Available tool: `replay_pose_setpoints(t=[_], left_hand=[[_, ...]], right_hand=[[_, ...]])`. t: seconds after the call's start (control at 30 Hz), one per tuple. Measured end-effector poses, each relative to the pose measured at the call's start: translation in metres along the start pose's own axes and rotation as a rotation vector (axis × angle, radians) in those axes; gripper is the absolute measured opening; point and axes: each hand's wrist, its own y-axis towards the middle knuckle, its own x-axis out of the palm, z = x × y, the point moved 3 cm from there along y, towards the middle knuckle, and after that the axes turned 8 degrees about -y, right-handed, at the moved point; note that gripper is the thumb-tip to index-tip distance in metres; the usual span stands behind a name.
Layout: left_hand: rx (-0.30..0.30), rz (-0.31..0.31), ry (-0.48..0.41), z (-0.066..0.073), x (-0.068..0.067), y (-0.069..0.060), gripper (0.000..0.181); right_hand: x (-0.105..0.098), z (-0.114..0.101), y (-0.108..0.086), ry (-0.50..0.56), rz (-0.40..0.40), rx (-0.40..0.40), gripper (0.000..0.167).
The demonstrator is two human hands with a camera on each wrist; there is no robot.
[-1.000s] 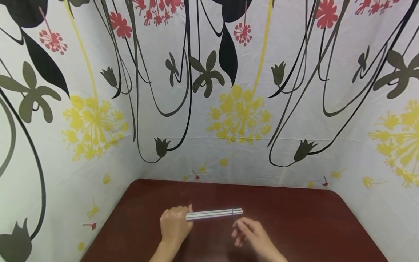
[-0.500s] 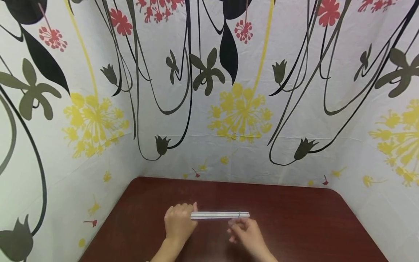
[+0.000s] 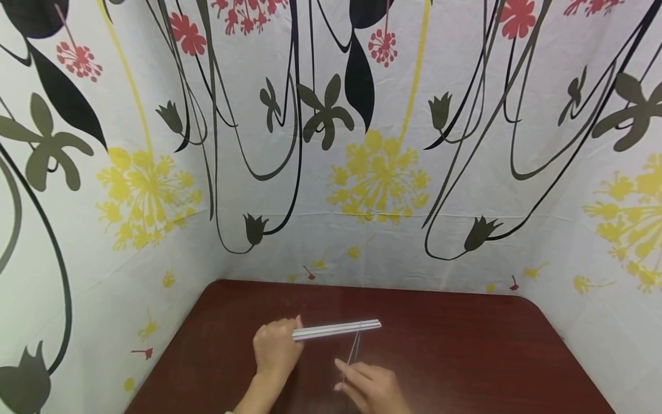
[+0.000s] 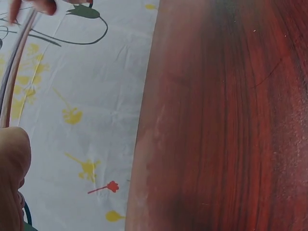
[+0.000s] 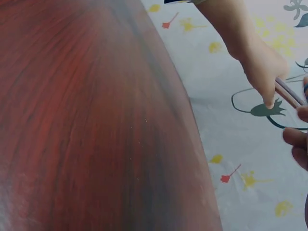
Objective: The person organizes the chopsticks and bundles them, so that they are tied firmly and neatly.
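Note:
My left hand [image 3: 276, 348] grips one end of a bundle of slim white sticks [image 3: 336, 330], held above the table and tilted slightly up to the right. Near the bundle's free end loops a thin grey band [image 3: 355, 348], which looks elastic. It is drawn down in two strands to my right hand [image 3: 372, 388], whose fingers and thumb hold it below the sticks. In the left wrist view, the sticks [image 4: 17, 67] rise from my left fist along the left edge. My right fingers [image 5: 294, 137] show only partly at the right wrist view's edge.
A dark red-brown wooden table [image 3: 465, 345] with rounded far corners lies beneath both hands. White cloth [image 3: 320, 195] printed with flowers hangs behind it and along both sides.
My right hand has moved down and left, stretching the band away from the sticks. Just before, it was close under their free end. The bundle has shifted slightly left and tilted up.

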Motion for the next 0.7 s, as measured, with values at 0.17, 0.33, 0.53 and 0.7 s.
replay_pose_setpoints(t=[0.17,0.33,0.53,0.7], left_hand=[[-0.043,0.025,-0.038,0.0,-0.002,0.001,0.039],[-0.032,0.053,-0.038,0.003,-0.004,0.004,0.037],[-0.022,0.094,-0.029,0.002,-0.007,0.005,0.039],[-0.002,0.117,-0.037,0.001,-0.01,0.002,0.039]], right_hand=[[-0.005,-0.012,0.005,0.137,0.085,0.228,0.066],[0.004,-0.018,-0.012,0.469,0.216,0.738,0.08],[0.001,-0.017,-0.006,0.566,0.306,1.025,0.038],[-0.004,-0.001,-0.01,0.676,0.273,1.148,0.05]])
